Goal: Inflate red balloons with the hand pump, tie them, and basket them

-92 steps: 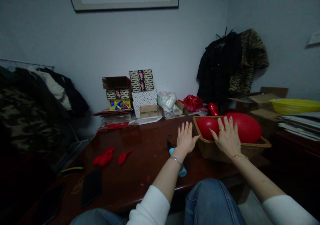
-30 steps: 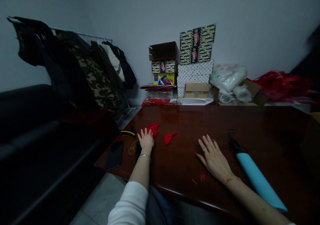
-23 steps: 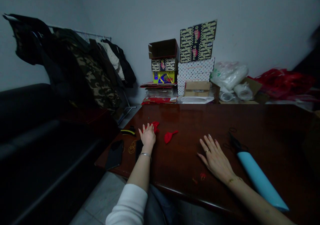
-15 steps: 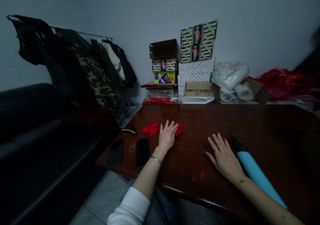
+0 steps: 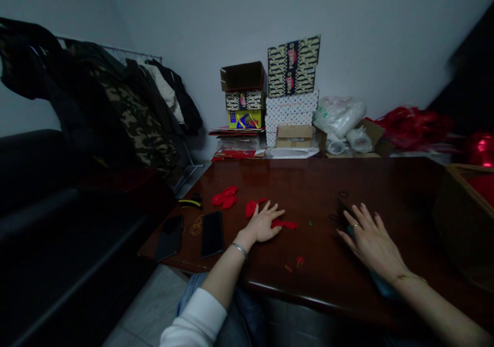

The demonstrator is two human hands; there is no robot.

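My left hand (image 5: 265,223) lies palm down with fingers spread, over a limp red piece (image 5: 287,224) that sticks out on its right. Just beyond its fingers is a second red piece (image 5: 251,208). Farther left rests a crumpled red bundle (image 5: 225,197); its material is unclear. My right hand (image 5: 372,241), fingers stretched and wearing a ring, is above a blue cylinder (image 5: 386,287) and hides most of it. Whether it touches the cylinder I cannot tell. Small red scraps (image 5: 300,260) and a tiny green bit (image 5: 310,223) lie between the hands.
Two dark phones (image 5: 212,233), yellow loops (image 5: 196,225) and a yellow-edged black object (image 5: 190,203) are at the table's left. A box (image 5: 463,223) with red contents stands right. Stacked cartons (image 5: 293,69) and plastic rolls (image 5: 360,138) line the back; clothes (image 5: 127,115) hang left.
The view has turned right, bringing the box in. My left hand has come nearer and right, uncovering one red piece. My right hand has moved right, over the blue cylinder that lay beside it.
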